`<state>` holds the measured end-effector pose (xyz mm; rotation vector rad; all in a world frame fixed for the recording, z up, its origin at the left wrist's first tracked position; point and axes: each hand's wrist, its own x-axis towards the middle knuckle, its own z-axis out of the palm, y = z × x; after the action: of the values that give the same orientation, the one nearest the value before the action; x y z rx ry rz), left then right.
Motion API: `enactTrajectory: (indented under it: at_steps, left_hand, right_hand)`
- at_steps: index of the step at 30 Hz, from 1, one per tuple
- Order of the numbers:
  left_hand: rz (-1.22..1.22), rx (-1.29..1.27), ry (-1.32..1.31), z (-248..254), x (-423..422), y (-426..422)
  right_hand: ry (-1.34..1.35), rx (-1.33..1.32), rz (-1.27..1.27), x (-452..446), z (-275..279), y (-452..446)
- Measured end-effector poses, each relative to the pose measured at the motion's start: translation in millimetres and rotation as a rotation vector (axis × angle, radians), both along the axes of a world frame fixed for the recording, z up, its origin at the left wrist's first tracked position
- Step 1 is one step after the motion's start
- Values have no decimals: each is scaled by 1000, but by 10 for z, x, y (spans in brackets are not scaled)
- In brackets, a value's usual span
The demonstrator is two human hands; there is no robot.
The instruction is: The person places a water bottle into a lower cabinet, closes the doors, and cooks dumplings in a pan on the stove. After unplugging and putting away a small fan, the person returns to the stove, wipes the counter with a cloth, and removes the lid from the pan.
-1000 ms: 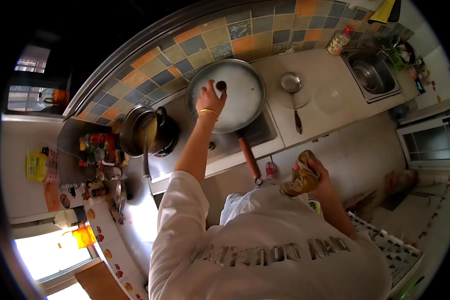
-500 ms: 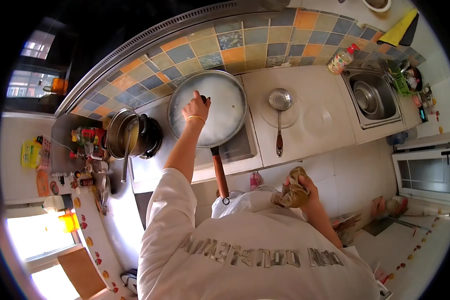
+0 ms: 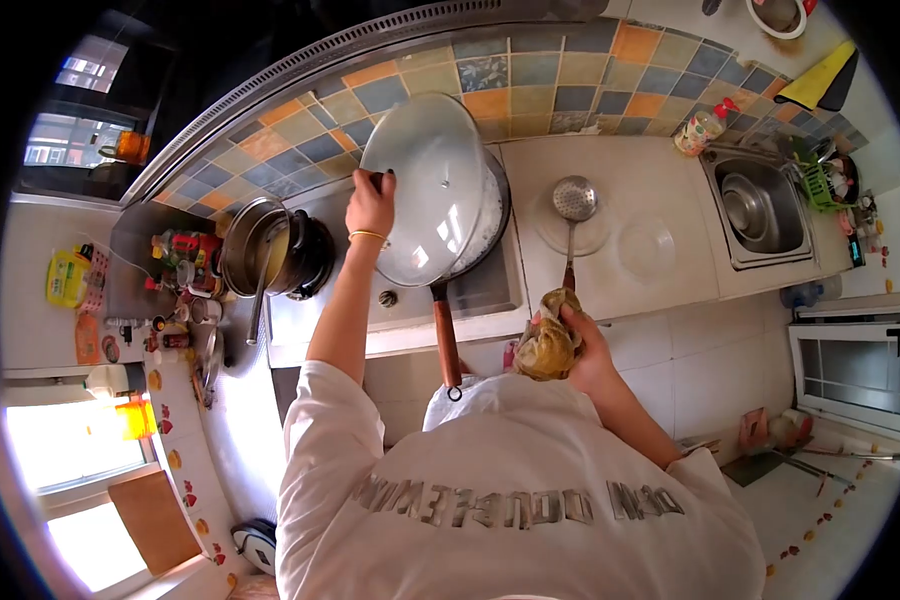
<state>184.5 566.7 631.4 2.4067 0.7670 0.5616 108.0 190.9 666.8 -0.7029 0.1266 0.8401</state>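
Observation:
My left hand (image 3: pixel 371 208) is closed round the knob of a large glass lid (image 3: pixel 425 190). The lid is tilted up at its right side, over a wide pan (image 3: pixel 493 215) on the stove, and pale, bubbly contents show at the pan's right. The pan's wooden handle (image 3: pixel 447 340) points toward my body. In front of the counter, my right hand (image 3: pixel 588 350) grips a crumpled brownish-yellow cloth (image 3: pixel 550 340). Just beyond the cloth, a slotted ladle (image 3: pixel 575 200) rests on a clear round plate (image 3: pixel 548 228).
A pot (image 3: pixel 253 250) with a ladle in it stands left of the pan. Bottles and jars (image 3: pixel 185 262) crowd the left corner. At the right are a soap bottle (image 3: pixel 703 128), a sink (image 3: pixel 720 210) and a green rack (image 3: pixel 818 185). A range hood (image 3: pixel 370 42) hangs above.
My left hand has lifted and tilted the lid, which lay flat on the pan before, uncovering the right part. My right hand has moved forward with the cloth, nearer the counter.

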Motion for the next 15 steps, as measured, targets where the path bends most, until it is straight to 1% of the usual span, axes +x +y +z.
enactTrajectory:
  at_steps: [2, 4, 6, 7, 9, 10, 12, 15]
  left_hand:
    - [20, -107, -146, -11, -89, 211]
    - [-19, -197, -342, 60, -226, 333]
    - [48, -571, -353, 110, -338, 520]
    - [17, -511, -401, 121, -411, 555]
    - [-49, -657, -513, 148, -581, 608]
    - [-84, -863, -576, 166, -649, 630]
    - [-115, -1165, -676, 136, -732, 631]
    - [-245, -1230, -680, 27, -820, 679]
  right_hand:
    - [-2, 14, -3, -9, -14, -17]
    - [-5, 34, -18, -27, -60, -12]
    - [-5, 57, -8, -57, -68, -10]
    - [-5, 70, -5, -72, -73, -4]
    - [21, 100, 5, -101, -104, 3]
    - [34, 116, 9, -114, -116, 12]
    - [39, 121, -2, -142, -113, 32]
    - [21, 130, -9, -185, -136, 31]
